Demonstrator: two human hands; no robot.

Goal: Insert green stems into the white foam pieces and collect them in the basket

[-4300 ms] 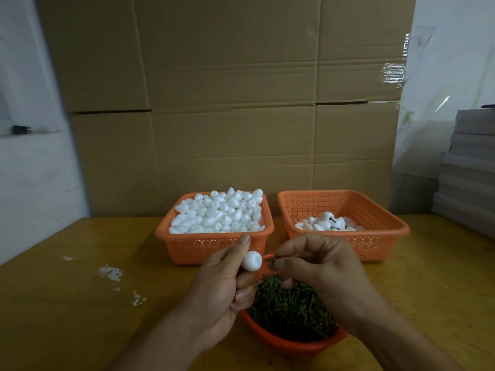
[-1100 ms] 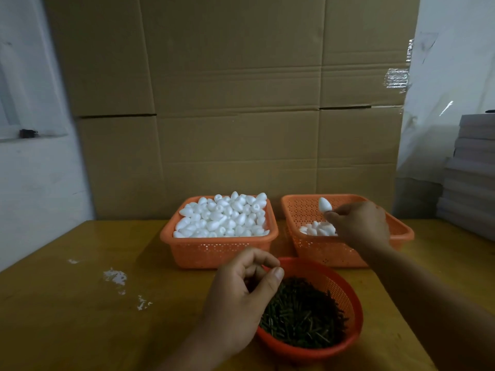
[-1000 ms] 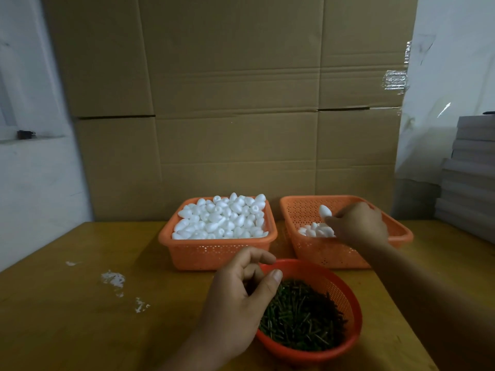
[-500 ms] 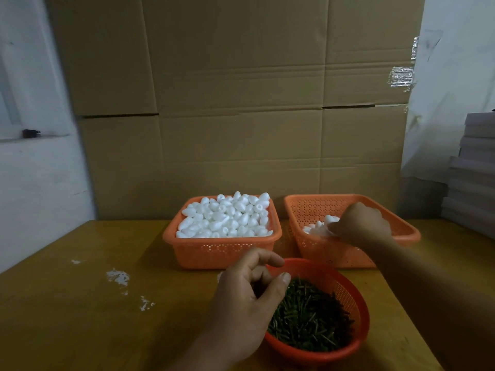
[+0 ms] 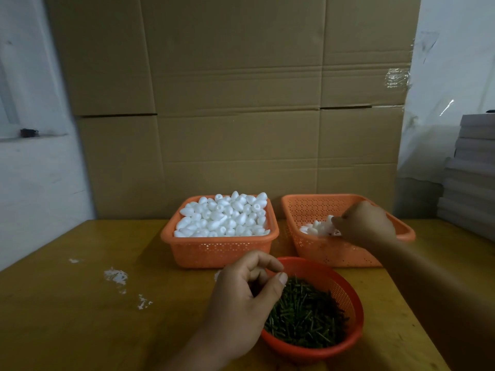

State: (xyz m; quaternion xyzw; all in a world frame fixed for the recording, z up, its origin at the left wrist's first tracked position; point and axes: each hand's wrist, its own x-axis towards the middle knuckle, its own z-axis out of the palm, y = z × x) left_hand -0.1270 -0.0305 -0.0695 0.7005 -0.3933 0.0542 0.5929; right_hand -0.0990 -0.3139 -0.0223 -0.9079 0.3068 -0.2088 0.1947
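Our right hand [image 5: 365, 226] reaches into the right basket [image 5: 302, 210], fingers hidden, grip unclear, while our left hand [image 5: 247, 298] hovers loosely curled, empty, beside the stem bowl [image 5: 356, 303].

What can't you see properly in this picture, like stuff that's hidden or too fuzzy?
- Head view: whether the right hand holds a foam piece; its fingers are blurred and turned away over the right basket.
- Head view: what the left hand holds, if anything; its curled fingers hide it.
- Head view: part of the green stems; the left hand covers them.
- Head view: lower foam pieces in the left basket; the top layer hides them.
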